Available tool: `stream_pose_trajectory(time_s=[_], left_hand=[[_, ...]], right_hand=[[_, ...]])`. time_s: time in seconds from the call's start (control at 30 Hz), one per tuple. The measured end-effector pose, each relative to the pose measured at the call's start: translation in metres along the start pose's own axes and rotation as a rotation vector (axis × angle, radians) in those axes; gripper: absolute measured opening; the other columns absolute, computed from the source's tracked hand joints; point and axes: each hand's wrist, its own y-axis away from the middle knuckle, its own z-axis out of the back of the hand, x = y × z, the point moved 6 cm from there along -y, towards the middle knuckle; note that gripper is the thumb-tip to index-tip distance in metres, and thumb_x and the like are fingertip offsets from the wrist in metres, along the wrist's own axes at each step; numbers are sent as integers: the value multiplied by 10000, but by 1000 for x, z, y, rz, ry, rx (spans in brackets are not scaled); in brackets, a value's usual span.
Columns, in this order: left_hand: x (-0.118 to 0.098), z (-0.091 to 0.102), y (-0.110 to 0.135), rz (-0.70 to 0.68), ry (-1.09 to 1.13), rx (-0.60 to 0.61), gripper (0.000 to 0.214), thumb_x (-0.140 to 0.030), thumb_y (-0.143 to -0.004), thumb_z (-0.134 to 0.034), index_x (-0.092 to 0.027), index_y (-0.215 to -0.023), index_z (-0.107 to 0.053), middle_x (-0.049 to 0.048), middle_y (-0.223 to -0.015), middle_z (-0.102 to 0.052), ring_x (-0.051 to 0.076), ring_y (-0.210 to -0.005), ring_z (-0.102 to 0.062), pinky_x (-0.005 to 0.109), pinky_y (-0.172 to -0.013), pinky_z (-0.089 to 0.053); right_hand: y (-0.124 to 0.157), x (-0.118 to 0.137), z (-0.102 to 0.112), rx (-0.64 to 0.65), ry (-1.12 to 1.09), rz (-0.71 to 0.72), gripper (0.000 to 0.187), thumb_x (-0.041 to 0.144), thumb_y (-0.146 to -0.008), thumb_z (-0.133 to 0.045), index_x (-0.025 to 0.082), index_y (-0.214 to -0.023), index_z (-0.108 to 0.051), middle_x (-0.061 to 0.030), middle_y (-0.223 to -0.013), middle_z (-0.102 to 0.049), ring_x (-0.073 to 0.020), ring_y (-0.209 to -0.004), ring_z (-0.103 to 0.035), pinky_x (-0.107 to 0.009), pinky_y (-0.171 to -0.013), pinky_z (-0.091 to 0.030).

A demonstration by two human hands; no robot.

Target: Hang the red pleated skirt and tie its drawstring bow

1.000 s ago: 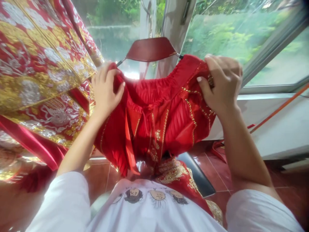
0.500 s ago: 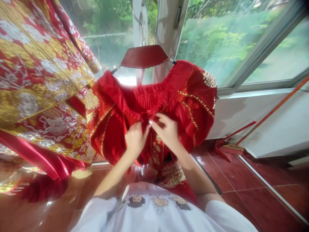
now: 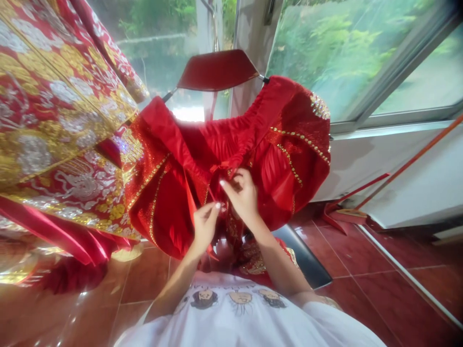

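Red garment (image 3: 271,176) hangs mid-scene on a hanger (image 3: 219,72) | I see the left hand (image 3: 206,224) pinching a thin cord (image 3: 213,193) at its front; right hand (image 3: 244,195) curls narrow by the neckline (image 3: 242,150), grip I cannot tell | gold-patterned cloth (image 3: 72,115) left, orange pole (image 3: 412,163) right, window (image 3: 325,58) far

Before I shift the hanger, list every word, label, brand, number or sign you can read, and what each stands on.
No text reads clearly.
White T-shirt: a line of lettering above the cartoon faces, too blurred and slanted to read.
Red beaded costume top, hanger and brocade garment: no label, brand or number that I can make out.
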Motion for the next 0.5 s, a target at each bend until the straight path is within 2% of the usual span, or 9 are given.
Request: stream_pose_trajectory(time_s=[0.03,0.1,0.2,0.27,0.37,0.43,0.5], left_hand=[[1,0,0,11,15,-6,319,-441,-842,-658,-140,-808,-758,69,-750,-727,160,-688,-671,245,-682,-531],[3,0,2,35,26,-5,318,-441,-839,-662,-141,-811,-762,63,-750,-725,157,-687,-662,238,-677,-522],[5,-4,4,58,7,73,321,-422,-860,-640,-135,-782,-758,41,-700,-700,136,-637,-613,218,-630,-488],[5,-6,5,41,-2,97,332,-412,-870,-626,-129,-743,-745,28,-661,-673,123,-613,-578,208,-607,-465],[4,-4,2,3,6,83,306,-402,-862,-640,-130,-763,-740,34,-695,-676,132,-654,-593,215,-643,-478],[3,1,0,-7,35,65,285,-403,-867,-636,-139,-892,-741,60,-824,-706,160,-753,-639,244,-717,-511],[0,11,-1,-36,44,-7,298,-400,-897,-597,-150,-1009,-714,84,-945,-708,175,-813,-661,272,-751,-534]], right_hand=[[0,1,-1,7,0,-13,257,402,-835,-603,154,-896,-569,11,-635,-575,-81,-532,-531,-190,-547,-428],[3,3,-8,101,-83,-65,271,404,-865,-553,155,-759,-543,0,-604,-575,-93,-534,-561,-195,-548,-446],[16,10,-19,258,-281,-169,287,417,-860,-555,147,-768,-584,-28,-665,-624,-122,-591,-621,-210,-563,-488],[25,16,-22,303,-360,-225,286,419,-843,-579,141,-796,-621,-35,-681,-639,-129,-603,-633,-216,-570,-502],[31,22,-19,270,-419,-260,237,373,-791,-646,136,-805,-651,-30,-690,-649,-119,-612,-632,-212,-595,-516],[31,23,-14,201,-421,-252,201,337,-776,-663,138,-804,-659,-17,-678,-642,-106,-608,-616,-205,-608,-515],[30,22,-11,146,-394,-225,174,313,-784,-651,139,-794,-659,-5,-649,-627,-99,-603,-603,-196,-603,-505]])
